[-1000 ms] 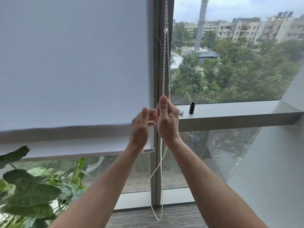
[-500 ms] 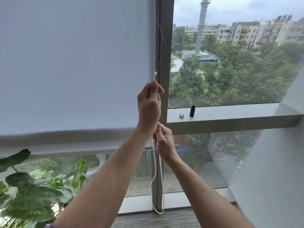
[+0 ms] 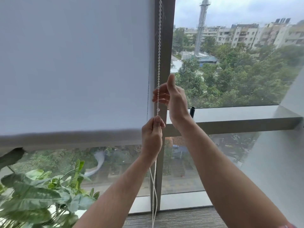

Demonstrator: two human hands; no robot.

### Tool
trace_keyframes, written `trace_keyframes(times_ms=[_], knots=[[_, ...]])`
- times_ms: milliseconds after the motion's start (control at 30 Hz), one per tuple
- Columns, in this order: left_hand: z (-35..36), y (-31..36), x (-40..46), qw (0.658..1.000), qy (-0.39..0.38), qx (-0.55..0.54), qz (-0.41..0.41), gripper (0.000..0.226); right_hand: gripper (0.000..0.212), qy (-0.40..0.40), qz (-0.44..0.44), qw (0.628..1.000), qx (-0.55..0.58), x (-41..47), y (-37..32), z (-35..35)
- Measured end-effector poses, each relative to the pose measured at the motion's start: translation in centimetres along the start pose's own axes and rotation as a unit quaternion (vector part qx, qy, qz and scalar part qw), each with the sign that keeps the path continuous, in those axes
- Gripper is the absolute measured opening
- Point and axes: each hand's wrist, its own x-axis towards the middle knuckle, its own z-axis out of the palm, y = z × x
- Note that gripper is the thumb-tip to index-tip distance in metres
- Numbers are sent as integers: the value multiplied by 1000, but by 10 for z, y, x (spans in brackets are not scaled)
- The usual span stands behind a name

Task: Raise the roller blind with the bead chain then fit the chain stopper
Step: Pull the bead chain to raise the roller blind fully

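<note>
The white roller blind [image 3: 74, 63] covers the left pane, and its bottom bar [image 3: 65, 139] hangs a little below the sill's level. The white bead chain [image 3: 158, 63] runs down along the dark window post [image 3: 167, 46]. One larger bead [image 3: 158, 109] sits on the chain just above my left hand [image 3: 152, 135], which grips the chain in a fist. My right hand [image 3: 171, 97] is higher up, thumb raised and fingers spread loosely right behind the chain, not closed around it. The chain's loop hangs down toward the floor [image 3: 153, 203].
A small black cylinder [image 3: 192, 111] stands on the grey window sill [image 3: 238, 115], partly hidden by my right wrist. A leafy plant [image 3: 36, 195] fills the lower left. A white slanted wall [image 3: 279, 162] is at the right. Grey carpet lies below the window.
My left hand has pulled the chain down from above the sill to below it. My right hand let go low down and rose above the left, now spread. The blind's bottom edge is slightly higher than a second ago.
</note>
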Motion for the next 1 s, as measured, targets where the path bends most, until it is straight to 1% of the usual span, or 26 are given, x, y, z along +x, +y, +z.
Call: trace_keyframes(times_ms=[100,167,233,300,400,433,533,633,700,800,900,967,1000], knots=[[-13,-25,-10,999,-2,25,-29,36,55,-21,7,998,50,7,-15,17],[-16,-35,-15,998,-3,46,-39,36,47,8,10,998,63,3,-11,28],[-15,-41,-17,997,-8,57,-43,36,47,51,-15,997,54,-3,-2,34],[-12,-41,-20,997,-20,68,-30,34,48,77,-54,994,58,-9,3,32],[-12,-43,-25,992,-36,117,14,34,50,109,-102,987,53,-14,6,22],[-14,-45,-26,992,-39,123,13,35,51,113,-112,986,47,-16,8,20],[-24,-52,-28,992,-64,110,-5,47,52,123,-113,985,33,-25,18,16],[-35,-53,-21,989,-45,138,2,63,53,130,-103,986,22,-31,27,10],[-37,-43,-8,991,-12,133,-1,63,53,130,-99,986,22,-35,30,9],[-31,-13,14,994,8,110,18,51,50,120,-95,988,36,-39,30,10],[-15,27,31,996,-7,62,68,46,45,100,-97,988,62,-41,31,13],[-1,53,38,995,-25,22,99,47,45,102,-90,990,48,-45,36,15],[6,66,41,994,-36,-11,102,46,48,108,-81,990,40,-49,40,16]])
